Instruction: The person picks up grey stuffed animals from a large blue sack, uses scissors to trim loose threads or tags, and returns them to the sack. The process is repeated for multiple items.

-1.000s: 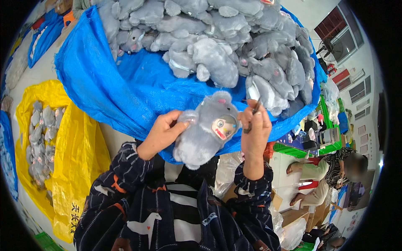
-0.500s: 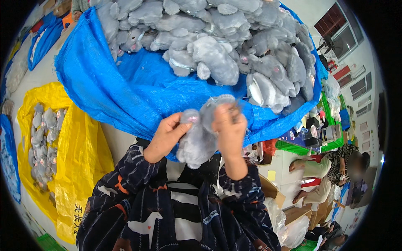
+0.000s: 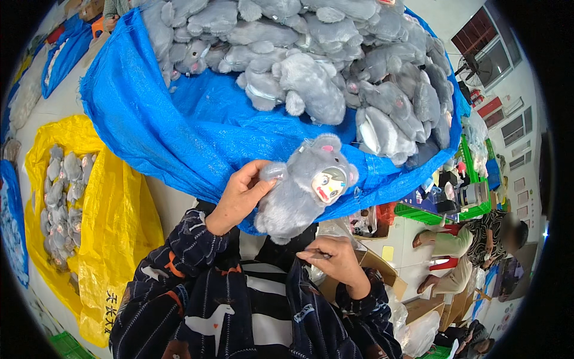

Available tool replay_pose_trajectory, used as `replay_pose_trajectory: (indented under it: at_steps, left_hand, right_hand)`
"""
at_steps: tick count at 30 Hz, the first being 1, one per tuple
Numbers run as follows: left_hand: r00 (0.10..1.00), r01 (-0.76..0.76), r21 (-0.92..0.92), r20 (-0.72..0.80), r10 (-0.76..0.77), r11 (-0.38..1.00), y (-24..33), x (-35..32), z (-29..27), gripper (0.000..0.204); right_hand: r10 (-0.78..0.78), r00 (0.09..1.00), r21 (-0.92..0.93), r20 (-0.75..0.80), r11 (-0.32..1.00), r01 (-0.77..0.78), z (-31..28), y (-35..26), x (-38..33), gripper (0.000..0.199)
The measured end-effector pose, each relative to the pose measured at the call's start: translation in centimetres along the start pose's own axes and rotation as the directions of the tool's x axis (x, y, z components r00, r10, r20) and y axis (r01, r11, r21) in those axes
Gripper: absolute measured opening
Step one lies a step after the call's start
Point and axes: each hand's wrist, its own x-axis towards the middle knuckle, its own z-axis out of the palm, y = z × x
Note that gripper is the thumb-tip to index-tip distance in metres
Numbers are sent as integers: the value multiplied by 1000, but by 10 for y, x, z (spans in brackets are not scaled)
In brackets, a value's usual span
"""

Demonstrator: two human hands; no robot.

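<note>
My left hand (image 3: 236, 200) pinches the paw of a grey plush doll (image 3: 290, 206). The doll has round pink-lined ears and a painted hard face, turned toward the right. It is held above my lap, in front of a large blue woven sack (image 3: 179, 131). Away from the doll, my right hand (image 3: 336, 258) is low beside my shirt front, fingers closed. Something small and dark shows at its fingertips, too small to name. A heap of similar grey plush pieces (image 3: 311, 87) fills the far part of the blue sack.
To the left a yellow sack (image 3: 128, 221) holds more grey plush pieces (image 3: 60, 209). Cardboard boxes (image 3: 382, 272) and clear plastic bags stand at my right. Beyond are green crates (image 3: 418, 214) with assorted items and a seated person (image 3: 463, 239). Another person's hand (image 3: 110, 23) shows at the far left.
My right hand has moved from the doll's head down toward my lap, uncovering the doll's painted face. The left hand keeps its hold on the paw.
</note>
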Motion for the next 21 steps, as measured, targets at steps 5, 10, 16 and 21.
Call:
replay_pose_trajectory:
  at_steps: [5,10,16,21]
  left_hand:
    - [1000,-21,45,4,21,999,-1,-2,2,26]
    - [1000,-24,102,-13,26,995,-7,-9,-6,33]
    - [992,-97,348,107,63,932,-8,-6,-3,47]
    - [998,-35,449,-31,55,893,10,16,-8,41]
  right_hand:
    - [140,934,-4,-330,989,-149,4,22,-12,14]
    - [341,782,350,-521,921,-168,2,43,-5,28]
    - [261,738,354,-623,935,-32,19,68,29,43]
    - [207,665,350,-718,933,86,11,72,43,43]
